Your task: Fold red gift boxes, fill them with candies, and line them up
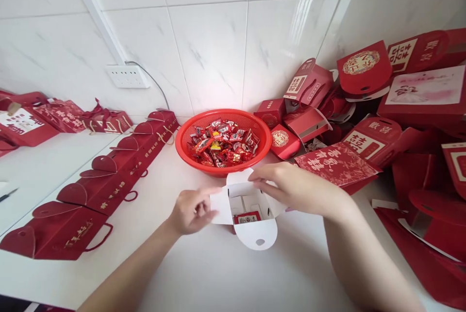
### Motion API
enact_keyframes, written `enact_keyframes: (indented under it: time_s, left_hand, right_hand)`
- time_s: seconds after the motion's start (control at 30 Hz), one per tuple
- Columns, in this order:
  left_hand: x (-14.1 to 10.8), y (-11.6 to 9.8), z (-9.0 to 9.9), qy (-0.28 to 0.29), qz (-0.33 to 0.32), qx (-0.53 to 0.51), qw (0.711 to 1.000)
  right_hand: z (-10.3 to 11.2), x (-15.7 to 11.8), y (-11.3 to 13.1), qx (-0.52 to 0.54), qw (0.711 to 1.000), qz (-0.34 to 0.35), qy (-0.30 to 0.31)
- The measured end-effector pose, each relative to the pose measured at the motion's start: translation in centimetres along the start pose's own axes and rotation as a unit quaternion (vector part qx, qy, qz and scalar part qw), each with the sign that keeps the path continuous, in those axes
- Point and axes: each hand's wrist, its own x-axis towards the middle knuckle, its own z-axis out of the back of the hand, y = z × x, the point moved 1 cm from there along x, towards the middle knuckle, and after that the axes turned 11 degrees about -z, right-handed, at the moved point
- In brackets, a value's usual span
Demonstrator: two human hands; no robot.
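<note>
Box [252,228] sits at three o'clock from the loosely spread left hand [193,211], eight o'clock from the nearer right hand [282,183], pinching its edge.

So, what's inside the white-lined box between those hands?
The box shows a small red-and-white item inside. Its lower part and anything underneath it are covered, so I can't see those.

Left hand [191,211] and right hand [282,182] at the flaps [223,207] of an open box [241,190] on the worktop [178,273], a red packet [247,218] inside; beyond, a red basket [218,172] of wrapped sweets [225,141], red boxes [111,193] either side
</note>
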Motion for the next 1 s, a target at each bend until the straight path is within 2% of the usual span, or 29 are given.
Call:
enact_keyframes:
  time_s: [0.1,0.13,0.2,0.27,0.33,0.43,0.5,0.57,0.7,0.87,1.0]
  left_hand:
    - [2.3,1.7,2.8,-0.061,0.108,0.090,0.988]
    - [3.4,2.7,3.6,-0.051,0.158,0.120,0.979]
    - [5.9,4.9,4.9,0.022,0.243,0.164,0.956]
    - [8.1,7.6,5.3,0.148,0.310,0.185,0.921]
    - [9.7,10.3,5.0,0.208,0.340,0.179,0.899]
    - [10.7,13.8,3.5,0.271,0.392,0.174,0.861]
    - [10.7,15.6,2.3,0.299,0.430,0.175,0.834]
    - [10.6,16.8,1.7,0.308,0.455,0.168,0.818]
    - [10.6,17.7,2.4,0.275,0.470,0.135,0.828]
    - [11.7,17.0,4.1,0.168,0.452,0.056,0.874]
    - [13.3,16.2,3.8,0.114,0.413,-0.010,0.904]
  right_hand:
    - [2.1,-1.5,-1.0,0.026,0.999,-0.011,-0.038]
    - [2.6,-2.0,-1.4,0.029,0.998,-0.018,-0.049]
    - [3.4,-2.7,-2.1,0.027,0.996,-0.046,-0.072]
    - [4.0,-3.2,-2.6,0.019,0.992,-0.085,-0.087]
    - [4.3,-3.5,-2.9,0.012,0.988,-0.119,-0.095]
    - [4.5,-3.6,-3.0,0.005,0.984,-0.144,-0.100]
    - [4.5,-3.5,-3.1,0.004,0.984,-0.151,-0.100]
    - [4.6,-3.5,-3.3,0.005,0.983,-0.151,-0.101]
    - [4.8,-3.3,-3.8,-0.003,0.985,-0.139,-0.107]
    - [4.9,-2.9,-4.6,-0.019,0.983,-0.141,-0.114]
    - [4.8,-2.6,-4.8,-0.022,0.980,-0.161,-0.112]
